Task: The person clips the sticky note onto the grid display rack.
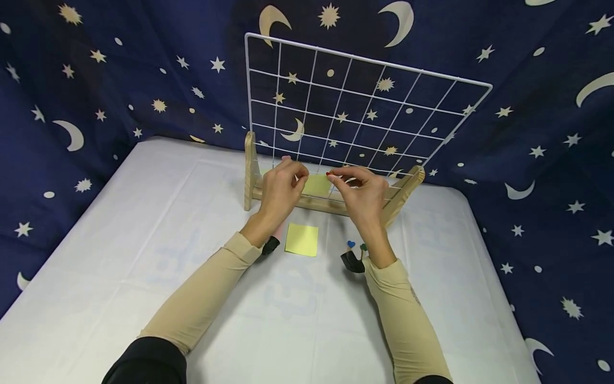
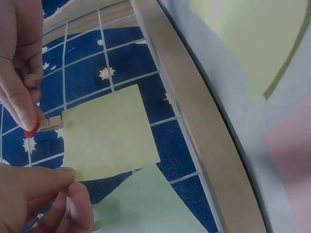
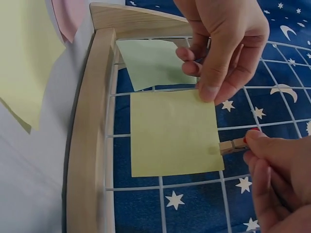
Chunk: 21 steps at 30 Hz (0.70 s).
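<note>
From my remote station I see two bare hands working at a white wire grid (image 1: 352,56) held upright in a wooden stand (image 1: 248,170), near the far edge of a white-covered tabletop (image 1: 120,309). A yellow note (image 3: 172,133) lies against the front of the grid, near its lower edge. My left hand (image 1: 280,186) pinches the note's upper left corner between thumb and finger. My right hand (image 1: 364,189) has a narrow pinch on a red-topped wooden clip (image 3: 229,146), whose tips meet the note's top edge near the upper right corner. I cannot tell whether the tips also catch a grid wire.

Beside the yellow note, toward the grid's left edge, hangs a pale green note (image 3: 153,60). In front of the stand, a second yellow note (image 1: 301,240) lies on the tabletop, with a pink note (image 1: 279,230) partly hidden by my left wrist. A blue-topped clip (image 1: 351,244) and a green-topped clip (image 1: 363,247) show beside my right wrist.

To fasten this well, I would hold the paper flat and level with my left fingers, line its top edge up with a wire, and seat the clip deep enough to take paper and wire together. Easing the right pinch slowly should spare the note a twist; I judge that biting paper alone would let it drop.
</note>
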### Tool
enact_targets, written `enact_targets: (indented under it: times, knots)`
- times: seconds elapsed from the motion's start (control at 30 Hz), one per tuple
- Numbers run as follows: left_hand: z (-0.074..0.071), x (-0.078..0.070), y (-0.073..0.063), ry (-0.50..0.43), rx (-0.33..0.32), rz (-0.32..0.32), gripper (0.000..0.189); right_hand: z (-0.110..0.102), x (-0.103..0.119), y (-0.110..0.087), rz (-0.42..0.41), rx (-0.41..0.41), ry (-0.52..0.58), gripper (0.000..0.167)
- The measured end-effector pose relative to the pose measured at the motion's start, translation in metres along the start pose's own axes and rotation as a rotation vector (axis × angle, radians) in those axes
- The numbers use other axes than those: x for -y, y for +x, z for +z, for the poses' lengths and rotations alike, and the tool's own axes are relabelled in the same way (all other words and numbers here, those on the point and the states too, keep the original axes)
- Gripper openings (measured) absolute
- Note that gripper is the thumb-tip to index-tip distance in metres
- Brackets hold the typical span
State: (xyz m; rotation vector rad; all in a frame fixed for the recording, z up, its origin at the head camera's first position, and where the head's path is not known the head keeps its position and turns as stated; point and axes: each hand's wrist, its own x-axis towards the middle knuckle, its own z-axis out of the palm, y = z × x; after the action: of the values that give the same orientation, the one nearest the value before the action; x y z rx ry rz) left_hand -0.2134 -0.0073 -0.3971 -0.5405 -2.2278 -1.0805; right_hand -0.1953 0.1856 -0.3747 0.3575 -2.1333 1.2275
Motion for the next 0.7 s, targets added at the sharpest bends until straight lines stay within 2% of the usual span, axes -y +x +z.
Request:
enact_targets:
  times: [0.3,0.5,0.7]
  knots:
    - [0.0,0.001,0.001,0.015,-0.002,0.01,0.006,0.006,-0.004,-0.002,0.006,-0.061,-0.012,0.008]
    - [0.001,0.003,0.0,0.026,0.001,-0.005,0.006,0.011,-0.004,-0.004,0.028,-0.049,-0.027,0.011]
    - [0.002,0.004,0.001,0.037,-0.015,0.002,0.007,0.013,-0.003,-0.004,0.0,-0.03,-0.084,0.013]
